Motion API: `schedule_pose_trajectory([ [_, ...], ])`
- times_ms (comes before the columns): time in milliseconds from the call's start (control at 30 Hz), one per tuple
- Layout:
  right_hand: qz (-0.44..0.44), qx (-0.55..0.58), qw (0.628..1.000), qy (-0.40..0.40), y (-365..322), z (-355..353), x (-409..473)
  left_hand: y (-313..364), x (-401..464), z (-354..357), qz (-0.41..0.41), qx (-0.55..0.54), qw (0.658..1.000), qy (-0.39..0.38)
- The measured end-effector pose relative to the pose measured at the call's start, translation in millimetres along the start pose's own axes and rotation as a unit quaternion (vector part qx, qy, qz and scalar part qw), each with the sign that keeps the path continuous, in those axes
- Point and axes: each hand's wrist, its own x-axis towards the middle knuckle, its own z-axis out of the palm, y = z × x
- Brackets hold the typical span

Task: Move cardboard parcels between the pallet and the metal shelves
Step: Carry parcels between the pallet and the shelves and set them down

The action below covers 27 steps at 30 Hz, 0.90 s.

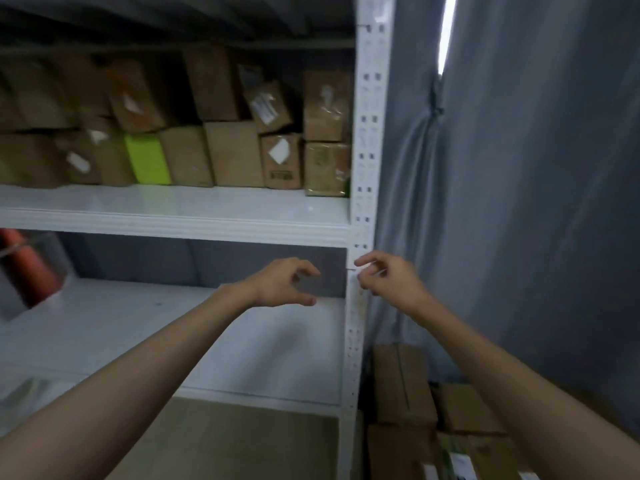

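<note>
My grip holds nothing: left hand (282, 282) and right hand (388, 277) hang loosely curled before the bare middle shelf (138, 327), the right by the shelf post (363, 188). Parcels (239, 154) crowd the upper shelf, mostly upright, long axes vertical, some leaning. More boxes (403, 386) lie stacked low right, so I judge the job partway done.

Not much of the person shows here, just two arms coming in from the bottom corners of the frame. Both forearms are bare all the way to the frame edge, no sleeves in sight. The left hand (282, 282) and right hand (388, 277) are bare too: no gloves, rings, watch or wristbands visible on either wrist.
</note>
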Motion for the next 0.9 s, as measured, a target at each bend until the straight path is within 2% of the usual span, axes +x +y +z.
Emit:
schedule_pose_trajectory([
  [333,-0.067,-0.002,0.997,-0.038,-118.0,138.8,12.5,-114.1,-108.4,-108.5,-0.056,0.019,0.996,0.074],
  [900,-0.177,0.026,0.961,-0.210,-278.8,366.5,66.5,-293.0,-272.0,-234.2,-0.230,0.074,0.955,0.169],
])
